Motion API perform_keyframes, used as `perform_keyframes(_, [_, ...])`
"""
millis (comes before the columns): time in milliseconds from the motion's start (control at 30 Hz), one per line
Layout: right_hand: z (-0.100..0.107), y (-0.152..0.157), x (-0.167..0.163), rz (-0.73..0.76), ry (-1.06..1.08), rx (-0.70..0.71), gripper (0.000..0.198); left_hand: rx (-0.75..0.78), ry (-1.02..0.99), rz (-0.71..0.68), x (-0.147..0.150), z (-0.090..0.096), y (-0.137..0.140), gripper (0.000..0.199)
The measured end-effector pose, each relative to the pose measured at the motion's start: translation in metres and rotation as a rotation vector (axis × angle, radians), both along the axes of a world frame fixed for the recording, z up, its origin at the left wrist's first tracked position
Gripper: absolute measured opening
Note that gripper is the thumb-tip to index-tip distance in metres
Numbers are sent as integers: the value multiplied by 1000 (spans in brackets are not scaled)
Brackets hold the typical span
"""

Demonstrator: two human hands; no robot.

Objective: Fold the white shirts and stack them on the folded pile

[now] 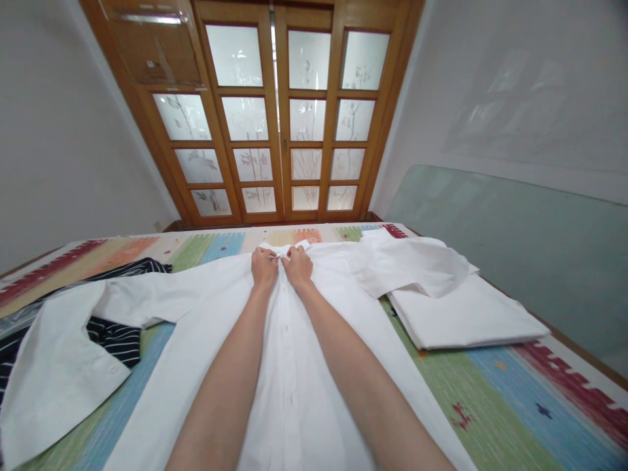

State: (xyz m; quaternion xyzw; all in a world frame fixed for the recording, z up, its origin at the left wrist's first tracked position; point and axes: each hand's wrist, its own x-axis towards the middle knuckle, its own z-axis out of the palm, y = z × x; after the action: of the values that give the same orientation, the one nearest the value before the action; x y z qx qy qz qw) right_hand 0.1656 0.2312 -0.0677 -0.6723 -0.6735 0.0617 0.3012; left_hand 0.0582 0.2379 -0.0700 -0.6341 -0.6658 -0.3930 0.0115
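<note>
A white button-up shirt [216, 294] lies spread front side up, its sleeves out to both sides and its button placket running down the middle. At the collar, my left hand [265, 267] pinches the left edge of the fabric. My right hand [297, 265] grips the collar's other edge, close beside the left one. Both hands are closed, their fingertips almost meeting at the top of the placket. Whether a button is between the fingers is too small to tell.
The shirt lies on a colourful striped cover [461, 392]. A folded white cloth [466, 314] sits under the right sleeve. Dark striped clothing [118, 340] lies partly beneath the left sleeve. Beyond stand wooden doors with glass panes [282, 131], and a pale green panel [515, 235] leans at right.
</note>
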Motion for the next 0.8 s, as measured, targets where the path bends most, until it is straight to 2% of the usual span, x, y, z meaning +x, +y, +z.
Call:
perform_keyframes(100, [3,-3,-1,-37,-48,-40,22,-89,35,-24,0,1,-2,19])
perform_keyframes(267, [-1,0,-1,-30,-63,-16,22,-212,170,-51,0,5,-12,29])
perform_keyframes(467, [-8,-2,4,78,-158,48,24,-261,243,-104,-3,6,-27,32])
perform_keyframes(667, [1,-33,14,207,-336,9,36,-323,331,-215,-6,3,-45,42])
perform_keyframes(800, [4,-56,17,286,-370,-104,52,-432,432,-215,-5,2,-60,53])
